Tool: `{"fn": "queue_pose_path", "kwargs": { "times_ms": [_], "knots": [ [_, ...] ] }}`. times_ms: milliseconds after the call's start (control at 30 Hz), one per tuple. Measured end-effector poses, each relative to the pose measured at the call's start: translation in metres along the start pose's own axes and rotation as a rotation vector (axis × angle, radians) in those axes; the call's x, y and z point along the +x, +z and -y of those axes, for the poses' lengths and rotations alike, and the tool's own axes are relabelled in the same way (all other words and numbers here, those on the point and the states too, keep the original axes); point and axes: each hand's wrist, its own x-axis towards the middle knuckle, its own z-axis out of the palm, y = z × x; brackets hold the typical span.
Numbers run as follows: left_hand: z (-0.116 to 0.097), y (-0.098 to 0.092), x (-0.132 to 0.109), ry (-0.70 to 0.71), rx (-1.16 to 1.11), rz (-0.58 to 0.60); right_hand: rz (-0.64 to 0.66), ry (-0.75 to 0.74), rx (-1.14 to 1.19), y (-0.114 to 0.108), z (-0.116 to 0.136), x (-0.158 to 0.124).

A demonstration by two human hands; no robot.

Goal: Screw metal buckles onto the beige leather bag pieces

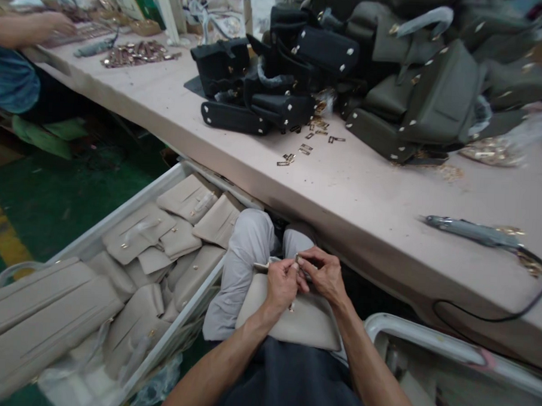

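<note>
A beige handbag (288, 323) lies across my lap, its far edge and flap partly covered by my fingers. My left hand (282, 282) is closed at that far edge, thumb and fingers pinching part of the bag. From the other side my right hand (325, 276) meets it, fingertips pinched on a small piece (297, 258) that looks like a metal fitting. Its exact shape is mostly hidden by the fingers. A small gold clasp (292, 307) shows on the bag just below my hands.
On the left, a white-rimmed bin (132, 191) holds several beige bags. The worktable (365, 195) bears black bags (257, 106), olive bags (437, 102), loose metal fittings (305, 149) and a corded grey tool (471, 231). Another white tub (427, 335) stands right. A co-worker's arm (27, 29) reaches over the table.
</note>
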Motion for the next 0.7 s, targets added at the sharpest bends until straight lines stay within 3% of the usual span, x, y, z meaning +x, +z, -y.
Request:
{"fn": "queue_pose_path", "kwargs": {
  "times_ms": [100,200,333,400,467,567,700],
  "knots": [
    [-0.002,-0.004,-0.002,0.031,0.040,-0.024,-0.044,-0.009,0.003,-0.007,0.014,-0.003],
    [0.000,-0.007,0.004,0.016,0.023,-0.004,-0.245,-0.056,-0.077,-0.039,0.028,0.001],
    [-0.001,-0.008,0.005,-0.012,0.019,0.045,-0.714,-0.045,-0.256,-0.128,0.044,-0.003],
    [-0.002,-0.006,0.002,-0.018,0.010,0.032,-0.960,0.019,-0.318,-0.181,0.042,-0.004],
    [-0.002,-0.005,0.002,-0.019,0.000,0.020,-1.116,0.104,-0.353,-0.230,0.033,0.000],
    [0.002,-0.005,0.005,-0.018,0.009,0.036,-1.193,0.256,-0.547,-0.281,0.023,0.021],
    [0.006,-0.005,0.009,-0.015,0.038,0.054,-1.249,0.519,-0.732,-0.305,0.023,0.061]
  ]
}}
